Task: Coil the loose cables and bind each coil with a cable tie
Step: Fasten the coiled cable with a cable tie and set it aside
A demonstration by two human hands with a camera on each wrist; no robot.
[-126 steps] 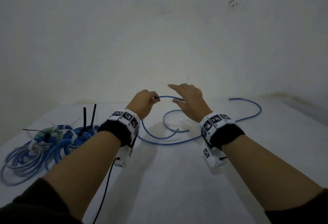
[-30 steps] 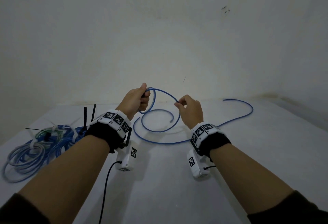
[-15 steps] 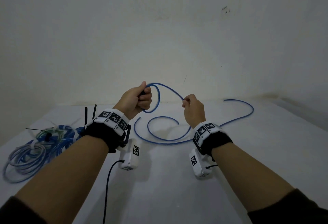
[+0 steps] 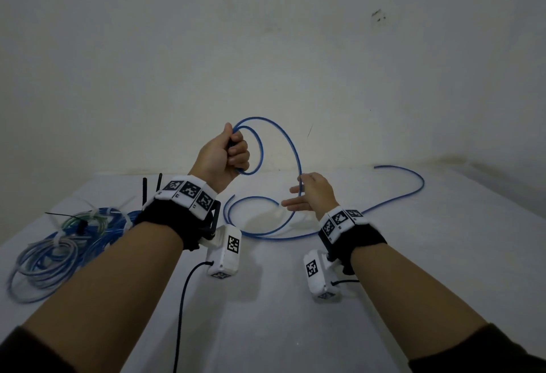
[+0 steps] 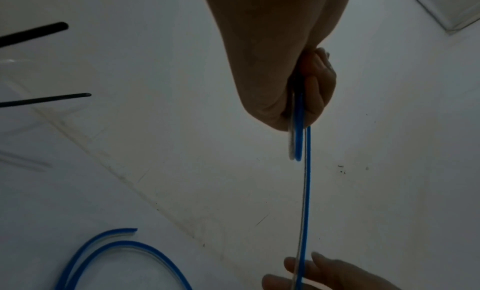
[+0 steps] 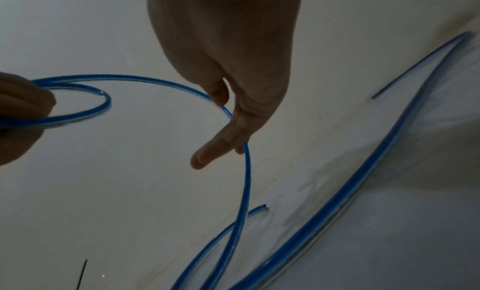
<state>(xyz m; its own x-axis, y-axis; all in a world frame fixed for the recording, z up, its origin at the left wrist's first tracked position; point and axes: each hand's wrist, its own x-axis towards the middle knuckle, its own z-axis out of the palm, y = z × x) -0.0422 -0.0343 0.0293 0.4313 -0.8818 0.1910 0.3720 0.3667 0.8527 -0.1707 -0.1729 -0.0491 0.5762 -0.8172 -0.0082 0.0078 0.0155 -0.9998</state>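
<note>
**Camera setup: one head view, two wrist views**

Head cam sits high, looks forward and down over both forearms at the white table and wall behind; widest framing. Left wrist cam looks along the left hand, very close, angled toward the wall-table seam. Right wrist cam looks along the right hand, close, tilted over the tabletop. All three share the raised blue cable loop between the hands; each wrist view catches the other hand at its edge.
</note>
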